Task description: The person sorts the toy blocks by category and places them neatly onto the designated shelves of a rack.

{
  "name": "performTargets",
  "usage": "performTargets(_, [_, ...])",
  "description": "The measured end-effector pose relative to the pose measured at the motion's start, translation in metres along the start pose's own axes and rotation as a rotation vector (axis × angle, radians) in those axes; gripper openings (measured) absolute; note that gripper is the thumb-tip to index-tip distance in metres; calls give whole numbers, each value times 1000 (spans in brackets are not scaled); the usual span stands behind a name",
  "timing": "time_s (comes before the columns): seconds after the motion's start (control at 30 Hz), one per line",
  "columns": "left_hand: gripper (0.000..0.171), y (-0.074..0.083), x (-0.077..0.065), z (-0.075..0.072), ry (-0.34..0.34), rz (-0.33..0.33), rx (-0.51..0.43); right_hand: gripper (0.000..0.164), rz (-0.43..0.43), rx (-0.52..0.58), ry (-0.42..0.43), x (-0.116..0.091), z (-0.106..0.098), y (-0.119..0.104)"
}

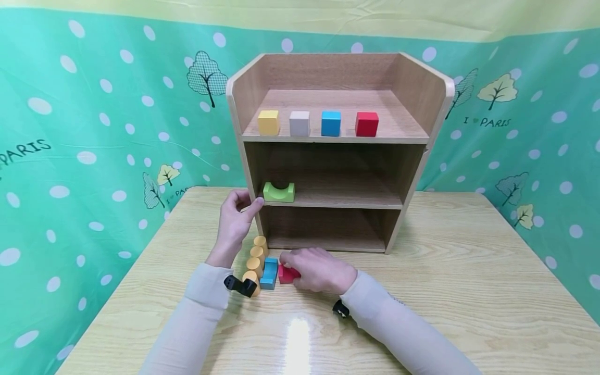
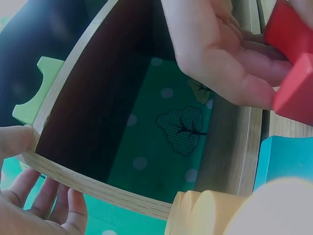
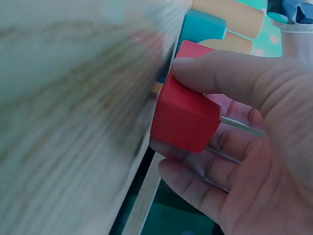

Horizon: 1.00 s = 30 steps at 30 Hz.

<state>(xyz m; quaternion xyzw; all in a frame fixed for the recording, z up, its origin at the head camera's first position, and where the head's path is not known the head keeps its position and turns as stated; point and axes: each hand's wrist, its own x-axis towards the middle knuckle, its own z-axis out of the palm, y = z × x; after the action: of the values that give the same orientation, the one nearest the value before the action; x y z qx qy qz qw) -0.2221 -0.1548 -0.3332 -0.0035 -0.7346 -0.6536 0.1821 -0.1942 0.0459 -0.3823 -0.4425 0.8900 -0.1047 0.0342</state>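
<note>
My left hand (image 1: 236, 221) grips the left side panel of the wooden shelf (image 1: 328, 204), thumb at the front edge by the middle board and fingers along the outer side. Just beside that thumb, a green arch block (image 1: 278, 195) sits on the middle board, its hollow facing up. On the table in front of the shelf, my right hand (image 1: 321, 271) pinches a red arch block (image 3: 186, 117) between thumb and fingers. A blue arch block (image 1: 269, 274) lies immediately left of the red one. Left of the blue block runs a row of several pale yellow cylinders (image 1: 254, 264).
Along the top board stand a yellow cube (image 1: 269, 123), a white cube (image 1: 299, 124), a blue cube (image 1: 330, 124) and a red cube (image 1: 366, 124). The shelf stands on a light wood table (image 1: 450, 291). A green dotted curtain (image 1: 117, 104) hangs behind and at both sides.
</note>
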Motion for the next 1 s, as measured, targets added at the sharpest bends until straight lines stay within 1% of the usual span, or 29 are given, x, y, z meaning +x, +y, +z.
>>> performTargets(0.17, [35, 0, 0, 0, 0, -6, -1, 37, 27, 33, -22, -2, -8, 0])
performTargets(0.33, [35, 0, 0, 0, -2, -9, -1, 40, 48, 29, -17, -5, -18, 0])
performTargets(0.47, [36, 0, 0, 0, -8, -11, 5, 44, 52, 9, 7, -8, -24, -1])
performTargets(0.6, [36, -1, 0, 0, -7, -10, 5, 45, 36, -8, 34, -11, -31, 0])
performTargets(0.73, [36, -1, 0, 0, -8, -9, 8, 48, 27, -4, 62, -14, -38, 1])
performTargets(1.0, [36, -1, 0, 0, -10, -15, 9, 43, 17, -13, 119, -20, -48, 3])
